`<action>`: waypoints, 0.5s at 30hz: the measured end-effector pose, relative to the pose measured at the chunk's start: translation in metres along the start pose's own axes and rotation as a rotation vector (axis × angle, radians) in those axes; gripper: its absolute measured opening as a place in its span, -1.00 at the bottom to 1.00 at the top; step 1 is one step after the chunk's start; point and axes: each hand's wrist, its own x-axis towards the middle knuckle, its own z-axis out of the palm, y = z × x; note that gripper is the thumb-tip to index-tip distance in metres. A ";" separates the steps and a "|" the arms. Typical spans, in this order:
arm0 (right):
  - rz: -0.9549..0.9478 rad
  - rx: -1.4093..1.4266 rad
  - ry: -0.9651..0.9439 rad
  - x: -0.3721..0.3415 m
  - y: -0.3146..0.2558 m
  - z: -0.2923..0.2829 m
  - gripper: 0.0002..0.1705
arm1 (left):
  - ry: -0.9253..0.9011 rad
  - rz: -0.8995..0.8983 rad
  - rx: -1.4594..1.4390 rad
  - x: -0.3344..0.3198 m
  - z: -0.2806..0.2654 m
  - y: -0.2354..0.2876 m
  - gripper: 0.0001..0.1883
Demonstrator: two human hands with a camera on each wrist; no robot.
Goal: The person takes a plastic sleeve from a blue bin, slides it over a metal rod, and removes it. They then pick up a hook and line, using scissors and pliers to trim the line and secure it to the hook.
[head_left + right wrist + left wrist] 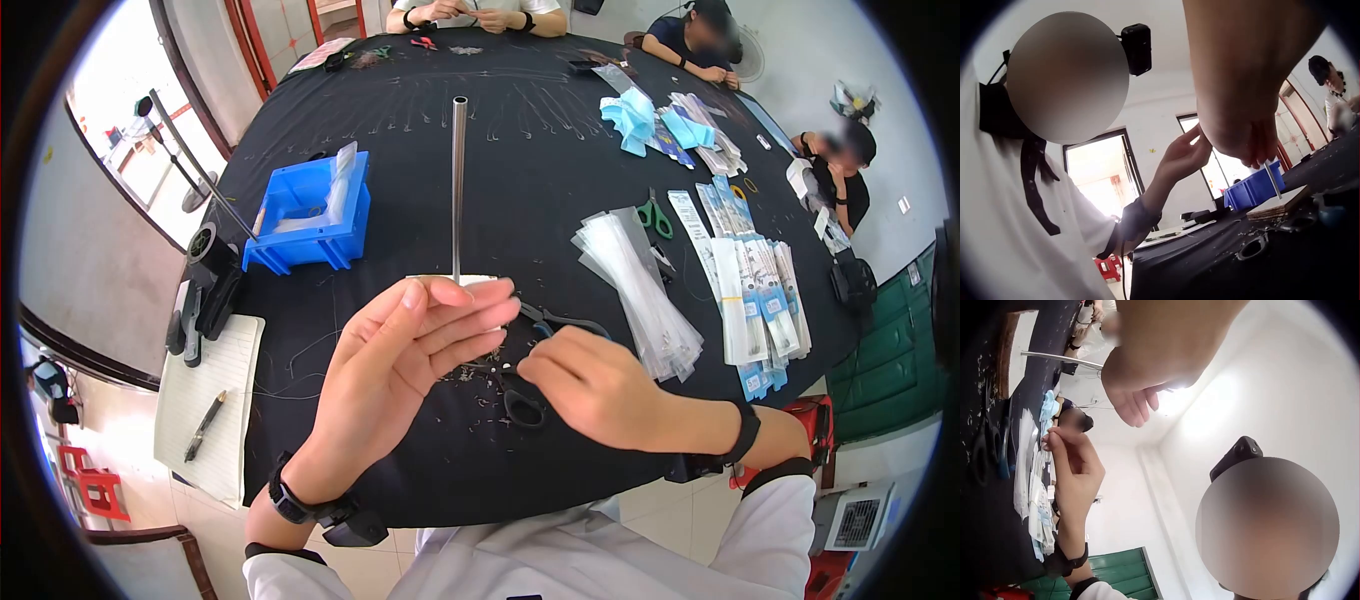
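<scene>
My left hand is raised over the near part of the table, palm turned up and fingers mostly straight. Right behind it, an upright metal tube rises from a small white-topped wooden block, which the hand largely hides in the head view. My right hand hovers to the right, fingers curled, with thumb and forefinger tips together in the left wrist view; I cannot tell whether something thin is between them. Beneath it lie pliers and black-handled scissors, among small scraps.
A blue bin with clear bags stands left, beside a stapler, notebook and pen. Clear plastic sleeves, green scissors and printed packets lie right. Thin lines spread across the black cloth; other people sit around the table.
</scene>
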 end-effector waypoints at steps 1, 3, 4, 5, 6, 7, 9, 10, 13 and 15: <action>-0.006 -0.007 -0.017 0.000 -0.004 -0.002 -0.71 | 0.023 0.004 0.026 0.001 0.001 -0.001 -0.67; -0.019 -0.020 -0.051 -0.001 -0.014 -0.005 -0.68 | 0.070 0.012 0.077 0.002 0.002 -0.004 -0.70; -0.067 -0.042 -0.037 -0.003 -0.016 -0.003 -0.67 | 0.068 0.022 0.107 0.003 0.001 -0.007 -0.69; -0.092 -0.060 -0.030 -0.003 -0.018 -0.002 -0.68 | 0.067 0.031 0.137 0.003 -0.001 -0.010 -0.68; -0.118 -0.078 -0.023 -0.002 -0.021 -0.002 -0.69 | 0.064 0.041 0.167 0.003 -0.003 -0.014 -0.67; -0.143 -0.096 -0.016 -0.001 -0.023 -0.002 -0.70 | 0.061 0.025 0.220 0.003 -0.003 -0.016 -0.66; -0.160 -0.091 -0.032 0.002 -0.026 -0.006 -0.72 | 0.053 -0.008 0.325 0.003 -0.004 -0.020 -0.64; -0.165 -0.090 -0.027 0.004 -0.027 -0.007 -0.73 | 0.074 -0.013 0.342 0.002 -0.002 -0.023 -0.63; -0.170 -0.109 -0.028 0.009 -0.028 -0.015 -0.75 | -0.021 -0.131 0.465 0.000 -0.004 -0.022 -0.67; -0.174 -0.123 -0.026 0.013 -0.025 -0.019 -0.76 | -0.044 -0.147 0.563 -0.001 -0.003 -0.026 -0.70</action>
